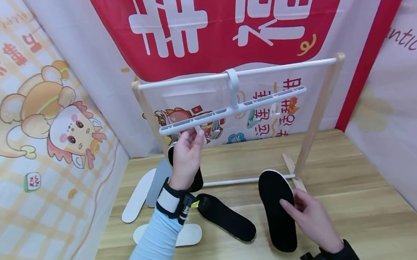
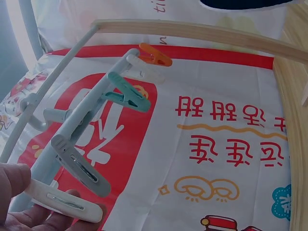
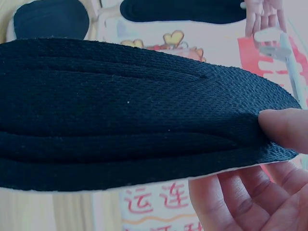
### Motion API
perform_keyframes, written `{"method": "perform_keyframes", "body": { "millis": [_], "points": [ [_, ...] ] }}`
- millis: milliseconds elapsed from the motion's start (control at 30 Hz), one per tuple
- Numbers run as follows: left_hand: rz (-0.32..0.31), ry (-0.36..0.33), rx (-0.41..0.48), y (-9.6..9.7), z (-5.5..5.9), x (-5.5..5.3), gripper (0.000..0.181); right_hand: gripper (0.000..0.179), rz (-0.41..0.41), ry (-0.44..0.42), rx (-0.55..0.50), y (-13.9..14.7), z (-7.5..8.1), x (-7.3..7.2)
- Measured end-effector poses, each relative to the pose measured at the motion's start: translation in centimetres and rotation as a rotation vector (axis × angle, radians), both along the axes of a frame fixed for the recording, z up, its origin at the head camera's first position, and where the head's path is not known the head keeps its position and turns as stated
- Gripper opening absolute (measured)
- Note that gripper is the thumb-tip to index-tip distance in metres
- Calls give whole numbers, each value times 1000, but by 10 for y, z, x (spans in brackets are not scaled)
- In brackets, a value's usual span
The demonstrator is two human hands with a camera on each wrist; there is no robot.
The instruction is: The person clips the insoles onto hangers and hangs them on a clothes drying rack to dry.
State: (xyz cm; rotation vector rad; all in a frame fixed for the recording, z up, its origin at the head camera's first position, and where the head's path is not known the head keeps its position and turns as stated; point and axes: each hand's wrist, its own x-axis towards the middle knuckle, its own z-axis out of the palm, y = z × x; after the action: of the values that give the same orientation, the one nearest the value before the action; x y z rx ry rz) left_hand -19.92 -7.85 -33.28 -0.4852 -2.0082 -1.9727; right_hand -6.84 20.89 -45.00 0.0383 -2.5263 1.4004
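My left hand (image 1: 186, 158) pinches a white clip (image 2: 67, 201) between thumb and fingers, at the left end of the pale hanger (image 1: 212, 115). A grey clip (image 2: 81, 164), a teal clip (image 2: 129, 92) and an orange clip (image 2: 155, 55) sit farther along the hanger. Over the table at the right, my right hand (image 1: 316, 219) holds a black insole (image 1: 278, 214) by its edge, thumb on the black face and fingers beneath. Partly hidden behind my left hand is another black insole (image 1: 198, 182); whether it hangs or lies there I cannot tell.
The hanger hooks over the white top rod (image 1: 190, 80) of a rack with wooden posts (image 1: 318, 121). On the wooden table lie a black insole (image 1: 226, 218), a white insole (image 1: 138, 196), a grey insole (image 1: 157, 185) and another pale insole (image 1: 191, 234). Printed cloth walls (image 1: 36, 225) surround it.
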Motion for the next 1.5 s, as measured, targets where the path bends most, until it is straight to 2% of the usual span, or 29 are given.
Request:
{"method": "perform_keyframes", "body": {
  "millis": [367, 567, 867, 1000, 1500],
  "points": [
    [-9, -45, -6, -3, 5, 2, 38, 8, 173, 91, -48, -42, 12, -40],
    [-3, -71, -8, -5, 7, 6, 37, 10, 216, 122, -28, -63, 17, -56],
    [-4, -99, 25, -5, 7, 11, 36, 10, 248, 134, -2, -91, 30, -72],
    [-7, -88, 20, -4, 7, 11, 36, 9, 250, 144, 9, -98, 35, -78],
    [-1, -63, 39, -6, 12, 11, 33, 7, 283, 193, 20, -101, 49, -90]
  ]
}}
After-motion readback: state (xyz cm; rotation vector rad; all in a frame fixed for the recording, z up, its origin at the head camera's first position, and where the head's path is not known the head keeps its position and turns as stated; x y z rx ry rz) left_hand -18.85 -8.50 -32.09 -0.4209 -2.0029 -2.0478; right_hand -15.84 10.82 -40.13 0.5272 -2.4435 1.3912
